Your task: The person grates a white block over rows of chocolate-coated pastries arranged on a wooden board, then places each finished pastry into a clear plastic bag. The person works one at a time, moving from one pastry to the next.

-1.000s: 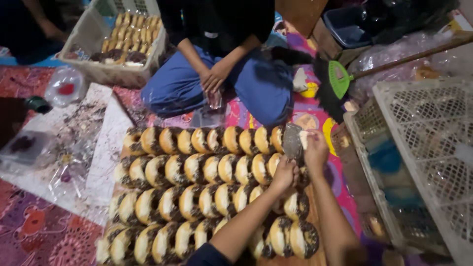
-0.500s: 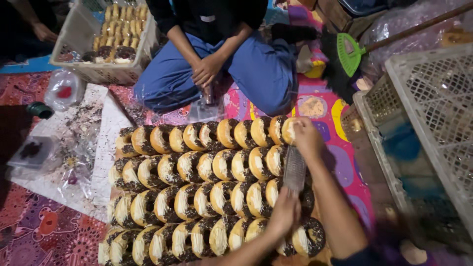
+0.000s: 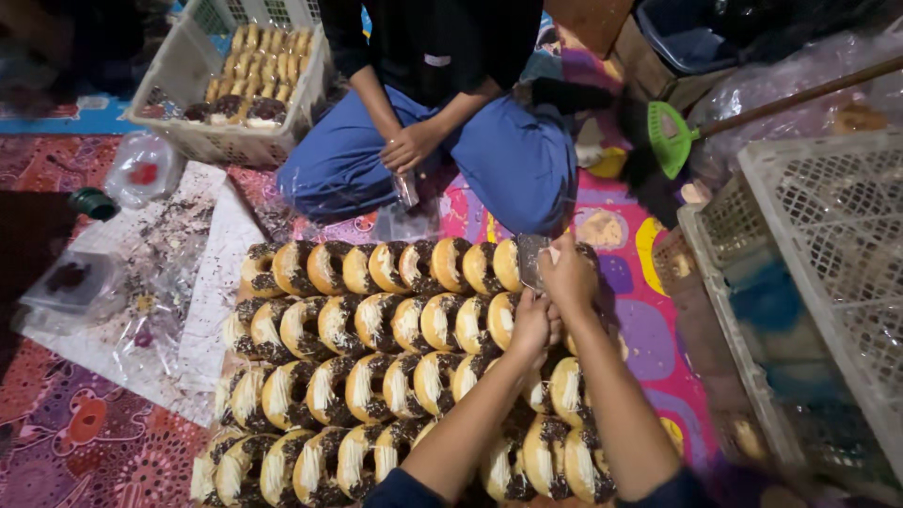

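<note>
Working at far right end of doughnut rows: our right hand (image 3: 567, 273) grasps thin clear plastic wrapper (image 3: 530, 259), pinched at its edge; our left hand (image 3: 531, 325) curls just below, fingers on chocolate-and-white-topped ring doughnut (image 3: 499, 318) in second row, though we cannot tell if it truly grips. Four rows of unwrapped doughnuts (image 3: 376, 329) stand on edge, packed touching, on patterned mat. Judging by that, wrapping barely begun; nearly whole batch left. White plastic basket (image 3: 174, 89) beyond holds more doughnuts beside seated person's hands (image 3: 409, 149).
</note>
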